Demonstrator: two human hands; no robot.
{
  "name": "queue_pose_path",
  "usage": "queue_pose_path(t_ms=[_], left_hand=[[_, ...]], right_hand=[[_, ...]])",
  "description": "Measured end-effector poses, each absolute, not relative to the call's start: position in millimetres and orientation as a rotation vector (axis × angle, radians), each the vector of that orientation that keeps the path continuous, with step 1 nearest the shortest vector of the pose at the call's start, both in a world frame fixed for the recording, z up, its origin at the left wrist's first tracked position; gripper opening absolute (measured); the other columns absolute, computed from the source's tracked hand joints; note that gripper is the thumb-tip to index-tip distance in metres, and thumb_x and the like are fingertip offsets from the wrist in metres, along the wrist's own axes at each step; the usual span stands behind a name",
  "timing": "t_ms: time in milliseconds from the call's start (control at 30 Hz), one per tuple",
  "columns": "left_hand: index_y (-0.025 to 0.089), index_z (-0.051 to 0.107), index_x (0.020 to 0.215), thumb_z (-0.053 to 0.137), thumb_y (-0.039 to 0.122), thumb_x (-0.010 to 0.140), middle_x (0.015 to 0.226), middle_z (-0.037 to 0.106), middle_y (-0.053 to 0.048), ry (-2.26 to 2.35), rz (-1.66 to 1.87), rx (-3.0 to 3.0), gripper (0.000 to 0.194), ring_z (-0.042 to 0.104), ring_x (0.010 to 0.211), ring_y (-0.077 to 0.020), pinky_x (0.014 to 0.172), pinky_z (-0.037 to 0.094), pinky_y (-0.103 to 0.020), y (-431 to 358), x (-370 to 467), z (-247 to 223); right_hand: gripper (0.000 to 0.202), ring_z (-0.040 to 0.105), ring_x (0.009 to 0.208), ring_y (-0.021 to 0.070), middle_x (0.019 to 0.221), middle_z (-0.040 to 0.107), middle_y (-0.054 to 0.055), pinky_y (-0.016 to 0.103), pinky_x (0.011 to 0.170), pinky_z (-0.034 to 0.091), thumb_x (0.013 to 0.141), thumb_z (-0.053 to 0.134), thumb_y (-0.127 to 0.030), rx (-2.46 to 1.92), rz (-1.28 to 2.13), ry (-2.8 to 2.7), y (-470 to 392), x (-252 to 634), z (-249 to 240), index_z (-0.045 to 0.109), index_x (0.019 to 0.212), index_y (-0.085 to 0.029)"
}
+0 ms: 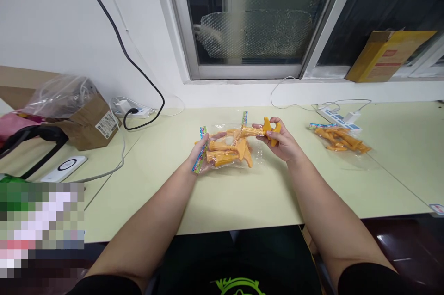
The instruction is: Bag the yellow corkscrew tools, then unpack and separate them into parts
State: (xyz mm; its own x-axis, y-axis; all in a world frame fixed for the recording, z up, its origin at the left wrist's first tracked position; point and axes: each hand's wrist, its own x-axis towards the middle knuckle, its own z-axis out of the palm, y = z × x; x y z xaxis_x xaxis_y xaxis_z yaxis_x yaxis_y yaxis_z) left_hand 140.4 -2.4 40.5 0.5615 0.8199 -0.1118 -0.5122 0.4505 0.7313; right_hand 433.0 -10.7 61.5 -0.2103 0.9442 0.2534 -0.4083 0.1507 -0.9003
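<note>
Bag of orange plastic pieces (229, 155) lies across our left hand (194, 150), above the middle of the worktop (243, 207), between its front and back edges. Our left fingers are partly curled behind the clear film, thumb near the printed header card (199, 161), holding the bag by its card end; the rest extends from there toward our right. Our right hand (287, 144) closes thumb and fingers lightly around the forked orange piece (273, 131). We cannot tell whether film lies between skin and plastic.

That piece's long axis runs roughly left to right, forked end at our right fingertips, shaft pointing back over the bag toward our left. A second header card (245, 117) stands up behind it. Our right hand is the nearer to the forked end, our left to the bag's card end. Well apart, toward the worktop's right back corner, lies another orange packet (342, 140), nearer our right hand.
</note>
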Motion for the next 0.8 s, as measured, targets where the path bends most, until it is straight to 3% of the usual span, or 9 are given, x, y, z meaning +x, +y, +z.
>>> queue_pose_path(t_ms=[133, 333, 500, 600, 733, 800], left_hand=[[0.016, 0.049, 0.148, 0.05, 0.051, 0.098, 0.126, 0.07, -0.019, 0.499, 0.854, 0.715, 0.061, 0.072, 0.107, -0.0344, 0.096, 0.055, -0.051, -0.4, 138.8, 37.6], [0.017, 0.044, 0.152, 0.045, 0.054, 0.099, 0.126, 0.07, -0.02, 0.534, 0.848, 0.667, 0.064, 0.072, 0.109, -0.0349, 0.095, 0.055, -0.052, -2.1, 140.6, 41.0], [0.019, 0.046, 0.15, 0.046, 0.052, 0.099, 0.129, 0.069, -0.019, 0.52, 0.848, 0.652, 0.061, 0.071, 0.11, -0.035, 0.092, 0.057, -0.052, -2.9, 140.2, 42.1], [0.021, 0.046, 0.15, 0.049, 0.052, 0.097, 0.127, 0.07, -0.018, 0.525, 0.814, 0.64, 0.061, 0.072, 0.108, -0.0347, 0.089, 0.058, -0.052, -2.3, 139.7, 39.7], [0.021, 0.047, 0.148, 0.051, 0.055, 0.095, 0.118, 0.073, -0.017, 0.555, 0.787, 0.639, 0.063, 0.075, 0.098, -0.0336, 0.079, 0.06, -0.048, -4.8, 144.4, 39.2], [0.02, 0.049, 0.146, 0.053, 0.056, 0.094, 0.117, 0.074, -0.017, 0.575, 0.786, 0.628, 0.063, 0.075, 0.097, -0.0331, 0.08, 0.06, -0.047, -7.8, 148.8, 41.0]], right_hand=[[0.041, 0.066, 0.117, 0.021, 0.117, 0.073, 0.002, 0.04, 0.101, 0.056, 0.078, 0.078, -0.028, -0.609, 1.462, -1.115, -9.1, 434.4, 60.2, 0.057, 0.114, -0.03], [0.034, 0.069, 0.11, 0.0183, 0.108, 0.073, -0.001, 0.034, 0.1, 0.057, 0.075, 0.081, -0.024, -0.594, 1.545, -1.042, -8.2, 427.1, 53.2, 0.063, 0.104, -0.027], [0.046, 0.072, 0.082, 0.0158, 0.095, 0.074, -0.002, 0.029, 0.074, 0.061, 0.07, 0.089, -0.03, -0.813, 1.553, -1.093, -10.4, 416.9, 50.2, 0.056, 0.103, -0.027], [0.044, 0.071, 0.08, 0.0164, 0.094, 0.073, 0.001, 0.026, 0.064, 0.059, 0.07, 0.088, -0.039, -0.953, 1.436, -1.113, -10.7, 411.1, 48.5, 0.056, 0.096, -0.024], [0.039, 0.063, 0.065, 0.0141, 0.09, 0.069, 0.002, 0.02, 0.04, 0.044, 0.076, 0.082, -0.049, -1.104, 1.43, -1.115, -8.9, 406.3, 44.2, 0.059, 0.096, -0.024], [0.038, 0.058, 0.058, 0.0129, 0.087, 0.068, 0.003, 0.021, 0.035, 0.037, 0.079, 0.08, -0.054, -1.139, 1.478, -1.081, -7.6, 406.0, 42.7, 0.062, 0.096, -0.024]])
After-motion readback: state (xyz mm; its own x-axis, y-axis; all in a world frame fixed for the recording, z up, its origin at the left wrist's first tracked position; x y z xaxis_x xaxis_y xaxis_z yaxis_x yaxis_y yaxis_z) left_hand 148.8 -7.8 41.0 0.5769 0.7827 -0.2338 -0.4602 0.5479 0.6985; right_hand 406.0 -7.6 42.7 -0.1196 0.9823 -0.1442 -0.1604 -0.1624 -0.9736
